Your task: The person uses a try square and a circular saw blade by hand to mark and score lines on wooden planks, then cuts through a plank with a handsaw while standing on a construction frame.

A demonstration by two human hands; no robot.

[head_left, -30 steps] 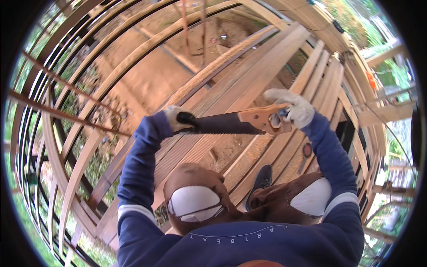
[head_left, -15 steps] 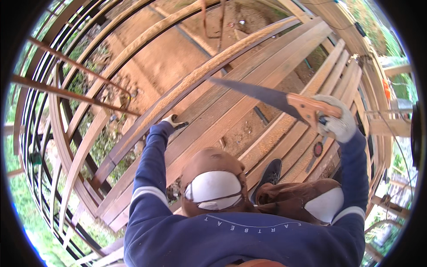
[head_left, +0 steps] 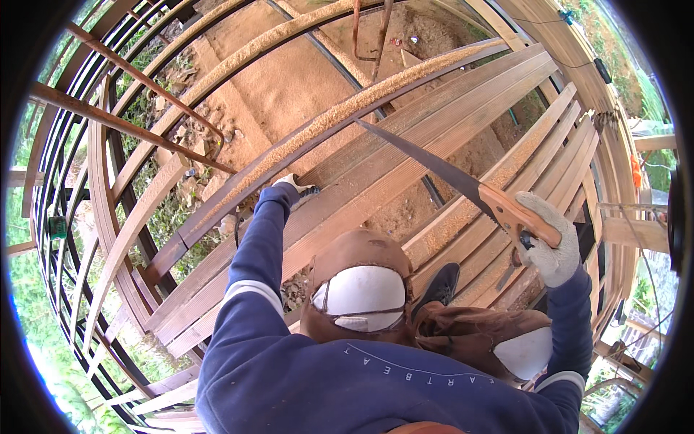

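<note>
My right hand [head_left: 546,239], in a pale glove, grips the wooden handle of a handsaw [head_left: 430,166], whose dark blade slants up and left over the planks [head_left: 426,137], its tip near a sawdust-covered beam [head_left: 340,110]. My left hand [head_left: 299,186], gloved with dark fingertips, is on the edge of a plank just beside that beam, fingers curled onto it, partly hidden.
My knees in white pads and a dark shoe [head_left: 441,289] are on the slats. A slim metal tool [head_left: 506,278] lies by the saw handle. Rusty rods [head_left: 126,116] cross curved timber ribs [head_left: 246,54] at left. Sandy ground [head_left: 253,87] shows through the gaps.
A second ago both my hands held the saw. My left hand has left the blade and moved to the plank; my right hand has moved rightward and down, swinging the blade diagonal.
</note>
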